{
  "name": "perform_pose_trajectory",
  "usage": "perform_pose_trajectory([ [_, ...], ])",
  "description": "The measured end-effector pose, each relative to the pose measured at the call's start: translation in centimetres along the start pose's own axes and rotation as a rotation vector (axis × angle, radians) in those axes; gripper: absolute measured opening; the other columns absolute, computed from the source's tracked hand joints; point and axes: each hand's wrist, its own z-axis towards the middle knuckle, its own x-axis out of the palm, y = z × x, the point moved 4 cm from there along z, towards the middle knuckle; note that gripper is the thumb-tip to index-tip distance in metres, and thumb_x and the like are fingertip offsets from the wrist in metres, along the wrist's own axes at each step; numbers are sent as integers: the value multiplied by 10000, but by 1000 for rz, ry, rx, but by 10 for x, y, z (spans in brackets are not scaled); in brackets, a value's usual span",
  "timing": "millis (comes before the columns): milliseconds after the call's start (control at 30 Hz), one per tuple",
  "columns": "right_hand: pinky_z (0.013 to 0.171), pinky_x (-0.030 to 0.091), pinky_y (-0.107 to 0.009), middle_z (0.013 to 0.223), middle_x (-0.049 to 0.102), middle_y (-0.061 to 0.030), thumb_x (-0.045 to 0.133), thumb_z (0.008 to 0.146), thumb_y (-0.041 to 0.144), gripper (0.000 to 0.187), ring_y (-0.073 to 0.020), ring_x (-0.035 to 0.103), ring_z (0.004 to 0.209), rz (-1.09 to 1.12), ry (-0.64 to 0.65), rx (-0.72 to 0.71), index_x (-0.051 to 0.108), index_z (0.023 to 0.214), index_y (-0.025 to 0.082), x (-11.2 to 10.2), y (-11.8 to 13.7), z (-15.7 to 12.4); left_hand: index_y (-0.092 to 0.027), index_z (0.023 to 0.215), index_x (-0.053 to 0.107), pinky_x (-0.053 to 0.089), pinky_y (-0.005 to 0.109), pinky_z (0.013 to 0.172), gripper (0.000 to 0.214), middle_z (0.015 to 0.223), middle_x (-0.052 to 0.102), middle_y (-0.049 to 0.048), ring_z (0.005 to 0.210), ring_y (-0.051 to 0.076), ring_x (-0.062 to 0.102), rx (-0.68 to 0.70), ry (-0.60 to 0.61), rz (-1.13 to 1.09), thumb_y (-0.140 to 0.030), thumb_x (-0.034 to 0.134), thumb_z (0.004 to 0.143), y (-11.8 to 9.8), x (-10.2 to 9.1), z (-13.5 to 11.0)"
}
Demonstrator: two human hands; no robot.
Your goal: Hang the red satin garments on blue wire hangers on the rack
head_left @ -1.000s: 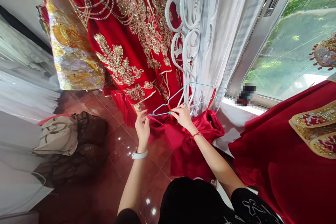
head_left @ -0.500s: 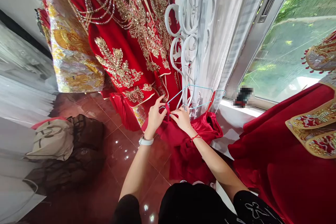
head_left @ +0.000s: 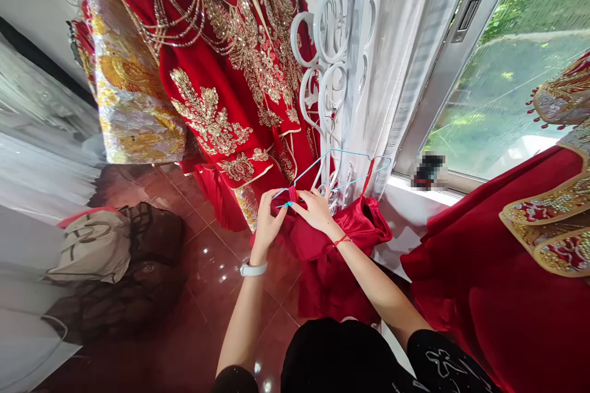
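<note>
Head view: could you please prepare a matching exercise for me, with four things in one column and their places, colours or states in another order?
Things:
1. wristband
2. hanger
3. window
4. satin garment

Descriptions:
A. light blue, with the left hand and the right hand at one end of it
B. whitish, around the left wrist
C. red, hanging below thin wire
D. at the right of the picture, greenery showing through its glass

Right pairs: 1-B, 2-A, 3-D, 4-C
</note>
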Motion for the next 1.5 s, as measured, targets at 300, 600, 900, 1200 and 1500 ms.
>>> perform_pose_trajectory([
  [300,1229,85,-575,1065,778,-35,464,1014,305,280,-252,603,1054,6,2,20,705,1155,283,6,-8,-1,-245,1393,464,420,433,1161,562,1355,607,116,1296,241,589,-184,-49,-136,-407,666,894,17,0,-19],
  [600,1154,206,-487,1034,772,-26,479,1036,360,255,-234,610,1057,79,92,66,717,1081,278,2,-17,4,-202,1123,636,503,467,1067,403,1179,747,120,1147,270,688,-278,-87,-261,-483,689,839,16,-6,-17],
  [900,1127,237,-488,1042,796,-35,575,994,352,186,-253,629,1044,127,25,101,744,1003,272,5,-11,4,-198,1072,698,514,410,1022,320,1120,761,89,1073,264,701,-147,127,-76,-426,678,847,-15,-20,31],
  [1200,1137,317,-539,997,781,-64,588,920,184,188,-250,683,994,224,-58,138,755,998,221,8,-15,2,-257,1313,598,508,436,1023,398,1273,713,67,1146,276,676,-66,448,161,-401,599,942,-30,15,57],
  [1500,1007,526,-422,1181,732,-142,509,875,264,291,-253,684,1081,193,-686,459,693,1081,174,-98,-175,-100,-228,1208,624,464,462,1087,273,1225,642,99,1205,259,585,296,-6,225,-291,610,943,-37,11,53],
])
